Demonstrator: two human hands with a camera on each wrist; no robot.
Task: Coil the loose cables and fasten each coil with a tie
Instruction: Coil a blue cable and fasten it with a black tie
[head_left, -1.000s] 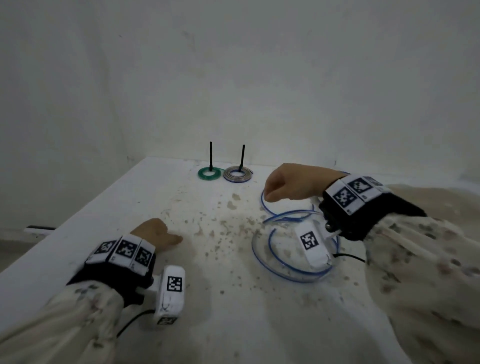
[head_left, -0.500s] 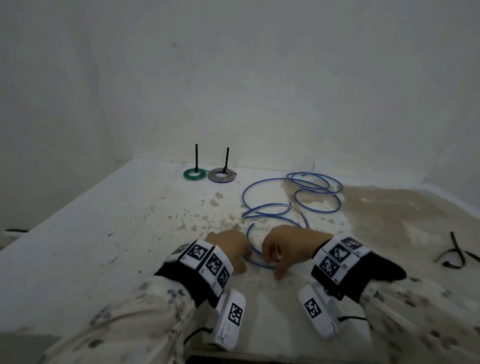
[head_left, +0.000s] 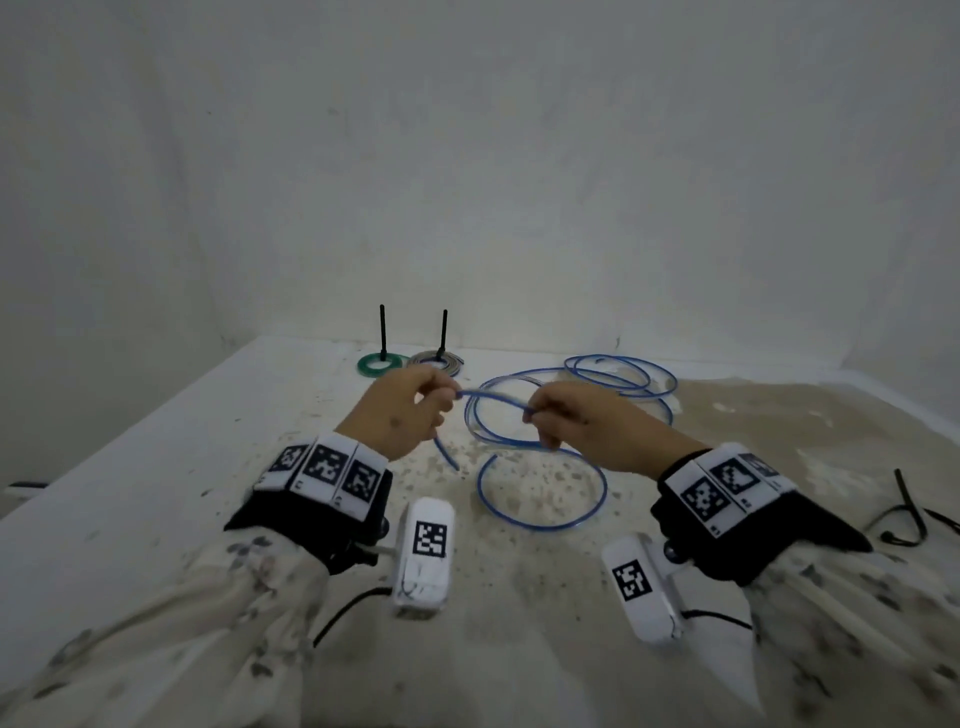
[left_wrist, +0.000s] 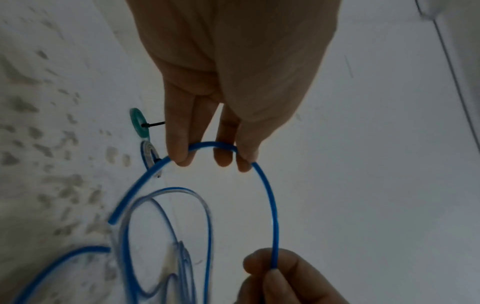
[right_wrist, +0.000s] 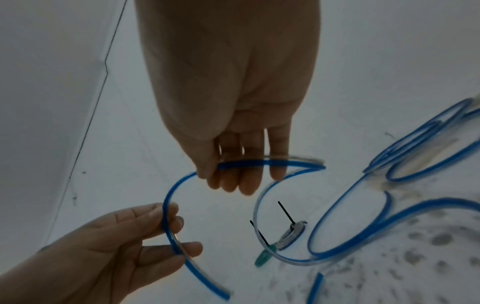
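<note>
A long blue cable (head_left: 545, 526) lies in loose loops on the white table (head_left: 156, 467). Both hands hold its near end up above the table. My left hand (head_left: 451, 396) pinches the cable (left_wrist: 270, 205) close to its free end, which hangs down toward the table (head_left: 447, 457). About a hand's width along the cable, my right hand (head_left: 532, 413) pinches the same cable (right_wrist: 166, 205), so a short arc (head_left: 493, 399) spans between them. In the right wrist view my right-hand fingers (right_wrist: 233, 181) curl over the cable and my left hand (right_wrist: 176, 236) shows below.
A green coil (head_left: 382, 365) and a grey coil (head_left: 436, 361) lie at the back, each with a black tie standing up. More blue loops (head_left: 618, 375) lie at the back right. Loose black ties (head_left: 906, 514) lie at the far right. Walls close the back and left.
Both hands came together at the near loop, took the blue cable's end and lifted it off the table. The free end now hangs below my left hand.
</note>
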